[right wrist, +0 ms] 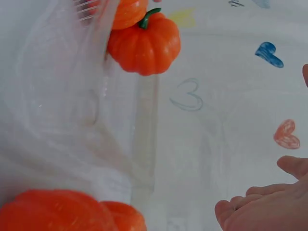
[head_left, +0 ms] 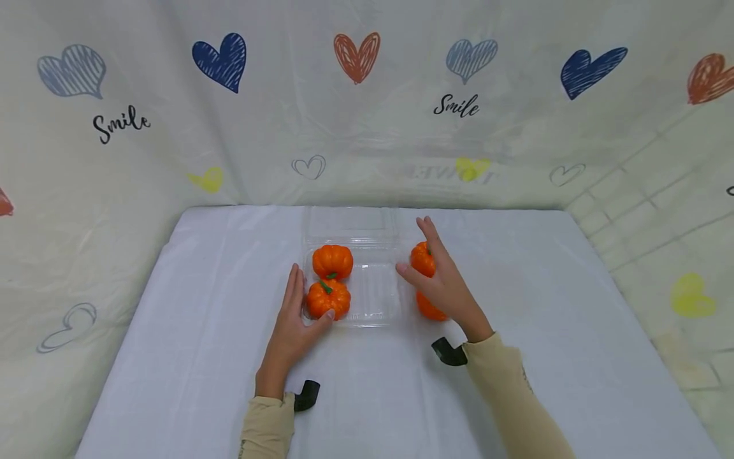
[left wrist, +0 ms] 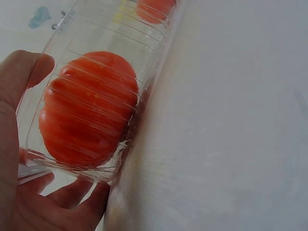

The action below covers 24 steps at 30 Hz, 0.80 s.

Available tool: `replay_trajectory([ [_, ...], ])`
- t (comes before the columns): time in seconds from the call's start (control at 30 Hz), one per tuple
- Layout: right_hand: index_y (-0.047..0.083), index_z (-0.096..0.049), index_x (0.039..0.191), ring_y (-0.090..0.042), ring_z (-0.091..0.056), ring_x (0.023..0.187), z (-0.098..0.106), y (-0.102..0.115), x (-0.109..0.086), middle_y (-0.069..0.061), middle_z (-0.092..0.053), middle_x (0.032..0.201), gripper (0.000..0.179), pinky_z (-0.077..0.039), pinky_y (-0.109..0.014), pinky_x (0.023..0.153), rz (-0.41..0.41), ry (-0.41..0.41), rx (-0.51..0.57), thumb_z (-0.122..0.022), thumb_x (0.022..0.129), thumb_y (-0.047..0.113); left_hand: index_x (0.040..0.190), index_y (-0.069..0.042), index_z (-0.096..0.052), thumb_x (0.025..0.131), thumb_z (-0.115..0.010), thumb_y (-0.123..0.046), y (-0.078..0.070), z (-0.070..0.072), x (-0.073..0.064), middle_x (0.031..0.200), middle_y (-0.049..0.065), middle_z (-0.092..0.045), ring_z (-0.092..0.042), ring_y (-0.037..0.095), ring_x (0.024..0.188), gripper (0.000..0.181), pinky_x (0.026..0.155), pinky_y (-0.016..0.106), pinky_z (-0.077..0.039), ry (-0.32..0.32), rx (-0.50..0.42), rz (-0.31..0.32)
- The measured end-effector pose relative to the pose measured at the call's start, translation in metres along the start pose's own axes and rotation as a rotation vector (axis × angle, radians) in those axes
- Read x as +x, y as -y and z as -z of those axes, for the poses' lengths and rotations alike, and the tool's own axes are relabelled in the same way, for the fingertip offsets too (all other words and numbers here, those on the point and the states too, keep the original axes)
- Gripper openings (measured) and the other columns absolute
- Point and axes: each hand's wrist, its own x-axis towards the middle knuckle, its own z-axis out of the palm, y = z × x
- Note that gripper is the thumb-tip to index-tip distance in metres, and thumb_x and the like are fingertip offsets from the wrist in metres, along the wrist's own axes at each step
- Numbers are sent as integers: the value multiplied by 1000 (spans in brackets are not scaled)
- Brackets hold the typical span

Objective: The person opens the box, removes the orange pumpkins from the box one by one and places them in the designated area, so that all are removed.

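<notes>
A clear plastic container (head_left: 375,296) lies on the table with its lid (head_left: 351,223) folded back. Two small orange pumpkins with green stems, a rear one (head_left: 332,261) and a front one (head_left: 329,299), sit in its left half. My left hand (head_left: 294,335) holds the front left corner, fingers along the left side and thumb over the front rim. To the right of the container, my right hand (head_left: 438,284) hovers with fingers spread, holding nothing. It partly hides two more pumpkins, a rear one (head_left: 421,260) and a front one (head_left: 429,307).
A white cloth (head_left: 189,331) covers the table. Behind it hangs a pale curtain (head_left: 395,127) printed with hearts and words. Black wrist mounts show at the left wrist (head_left: 307,395) and the right wrist (head_left: 449,352).
</notes>
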Motion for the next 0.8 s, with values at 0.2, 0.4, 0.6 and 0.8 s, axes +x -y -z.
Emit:
replay_trajectory([
  [0.2, 32, -21, 173, -25, -14, 163, -19, 20, 19, 16, -4, 177, 88, -20, -63, 127, 60, 50, 83, -71, 102, 46, 174, -16, -10, 93, -77, -47, 0, 0, 0, 179, -8, -2, -21, 28, 162, 109, 119, 54, -36, 4, -14, -2],
  [0.4, 33, -24, 172, -19, -17, 162, -40, 29, 36, 16, -9, 177, 84, -23, -52, 129, 65, 112, 108, -71, 103, 42, 174, -15, -11, 93, -78, -45, 1, 0, 0, 179, -7, -4, -21, 27, 162, 109, 119, 54, -36, -7, -17, -19],
  [0.6, 35, -29, 171, -20, -19, 162, -57, 29, 53, 12, -13, 177, 81, -24, -59, 127, 59, 181, 95, -70, 102, 45, 173, -12, -12, 94, -77, -46, 3, 0, 1, 180, 0, -5, -20, 28, 162, 108, 119, 55, -35, -6, -14, -47],
  [0.8, 32, -33, 170, -28, -26, 160, -72, 29, 68, 8, -18, 177, 76, -28, -62, 125, 32, 265, 72, -67, 103, 45, 173, -12, -13, 94, -77, -48, 3, 0, 1, 180, -2, -5, -19, 29, 163, 108, 119, 57, -35, -10, -5, -50],
])
